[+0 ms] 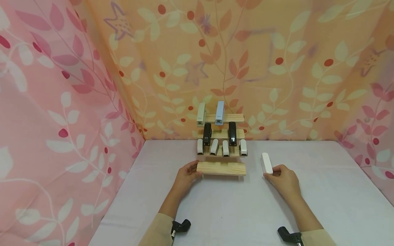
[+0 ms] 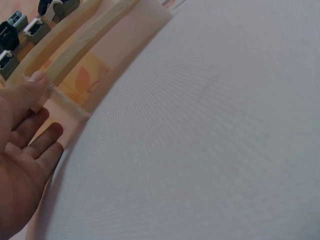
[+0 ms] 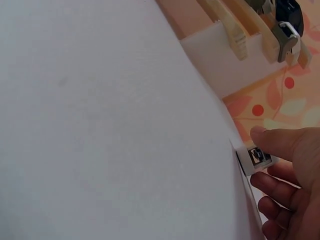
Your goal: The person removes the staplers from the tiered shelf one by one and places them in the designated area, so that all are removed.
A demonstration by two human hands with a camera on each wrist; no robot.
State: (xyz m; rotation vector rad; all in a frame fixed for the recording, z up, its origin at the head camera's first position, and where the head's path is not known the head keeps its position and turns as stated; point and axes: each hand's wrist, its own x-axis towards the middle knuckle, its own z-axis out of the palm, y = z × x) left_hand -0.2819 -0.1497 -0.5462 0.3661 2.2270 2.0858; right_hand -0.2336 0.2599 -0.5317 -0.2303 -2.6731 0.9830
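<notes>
My left hand grips the left end of the lowest wooden step of a tiered rack; in the left wrist view the thumb lies on the step and the other fingers are bent below. To the right of the rack, my right hand holds the near end of a white stapler between thumb and fingers. The right wrist view shows that stapler's end beside the thumb, low at the table surface. Nothing stands on the lowest step.
Higher on the rack stand several small white staplers, two black staplers, one at the right, a pale green stapler and a light blue one. Behind the white-covered table hangs a floral curtain.
</notes>
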